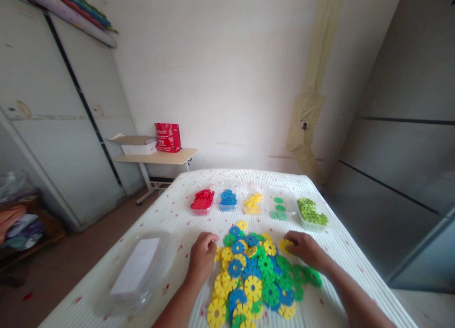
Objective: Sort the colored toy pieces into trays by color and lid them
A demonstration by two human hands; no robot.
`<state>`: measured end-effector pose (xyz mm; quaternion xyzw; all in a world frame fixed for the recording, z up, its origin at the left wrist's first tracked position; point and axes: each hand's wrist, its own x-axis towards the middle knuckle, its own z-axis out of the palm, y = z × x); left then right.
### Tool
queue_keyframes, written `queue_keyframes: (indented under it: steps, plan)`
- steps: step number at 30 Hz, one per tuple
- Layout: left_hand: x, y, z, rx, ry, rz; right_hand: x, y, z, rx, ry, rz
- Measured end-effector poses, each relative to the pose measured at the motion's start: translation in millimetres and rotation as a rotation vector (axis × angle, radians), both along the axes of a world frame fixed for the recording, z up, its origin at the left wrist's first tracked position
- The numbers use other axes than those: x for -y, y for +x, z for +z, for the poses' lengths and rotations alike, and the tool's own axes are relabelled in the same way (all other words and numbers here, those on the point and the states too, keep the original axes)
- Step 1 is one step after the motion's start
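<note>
A loose pile of yellow, blue and green notched plastic discs [265, 262] lies on the table in front of me. My right hand [306, 248] is at the pile's upper right, its fingers closed on a yellow notched disc [283, 245]. At the upper left edge of the pile, my left hand [203, 253] has its fingers curled together. Another yellow disc [218, 254] lies close by its fingertips; whether they grip anything is hidden. Green discs [306, 274] spread out below my right wrist.
Beyond the pile stands a row of clear tubs: red pieces [203, 199], blue discs [228, 198], yellow discs [253, 202], green discs [279, 207] and light green pieces [311, 211]. A white block [137, 266] sits in a clear tray at left.
</note>
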<state>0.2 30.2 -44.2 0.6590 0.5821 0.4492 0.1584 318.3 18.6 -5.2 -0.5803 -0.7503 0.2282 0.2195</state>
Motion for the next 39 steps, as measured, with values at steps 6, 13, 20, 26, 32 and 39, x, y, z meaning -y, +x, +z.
queue_keyframes:
  steps: [6,13,20,26,32,39]
  plan:
    - [0,0,-0.1,-0.012,-0.005,-0.006,4,-13,3,-0.222,-0.053,0.019]
    - [-2,-1,-5.3,-0.017,-0.02,-0.014,11,-41,0,0.007,-0.003,0.017]
    - [-3,-1,-6.8,-0.015,-0.024,-0.017,8,-41,-8,0.103,0.025,0.006]
    - [-1,0,-3.6,-0.011,-0.025,-0.016,10,-39,-1,-0.058,0.068,-0.034]
    - [-1,2,-1.6,-0.003,-0.019,-0.012,6,-32,3,-0.326,-0.071,-0.016]
    - [0,1,-2.4,0.016,-0.018,-0.011,-27,-47,40,-0.538,0.023,-0.119]
